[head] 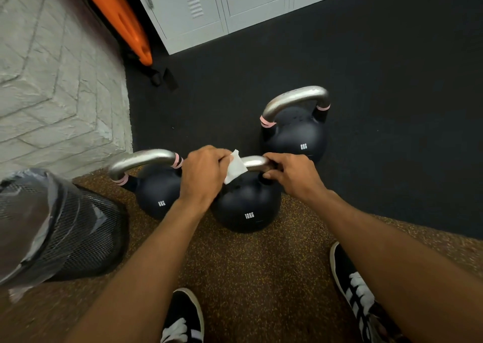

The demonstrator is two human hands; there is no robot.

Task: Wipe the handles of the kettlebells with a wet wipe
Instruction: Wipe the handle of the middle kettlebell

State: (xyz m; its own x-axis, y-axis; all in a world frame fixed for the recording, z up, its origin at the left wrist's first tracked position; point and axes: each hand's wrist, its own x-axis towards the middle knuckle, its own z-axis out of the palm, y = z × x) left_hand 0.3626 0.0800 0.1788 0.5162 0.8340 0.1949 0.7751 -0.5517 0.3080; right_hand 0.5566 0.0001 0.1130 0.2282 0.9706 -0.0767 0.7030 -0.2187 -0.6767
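Three black kettlebells with steel handles stand on the floor. The middle one (pixel 245 206) is marked 12KG. My left hand (pixel 202 172) grips the left end of its handle (pixel 254 161) with a white wet wipe (pixel 235 168) wrapped under the fingers. My right hand (pixel 292 175) holds the right end of the same handle, fingers curled over it. A kettlebell (pixel 156 193) with pink bands stands to the left, its handle (pixel 141 159) bare. Another one (pixel 298 133) stands behind to the right, untouched.
A black mesh bin (pixel 60 227) with a plastic liner stands at the left. A grey brick wall (pixel 52 81), an orange board (pixel 117 15) and grey lockers (pixel 222 8) lie beyond. My two shoes (pixel 183 316) are on the speckled brown mat near the bottom.
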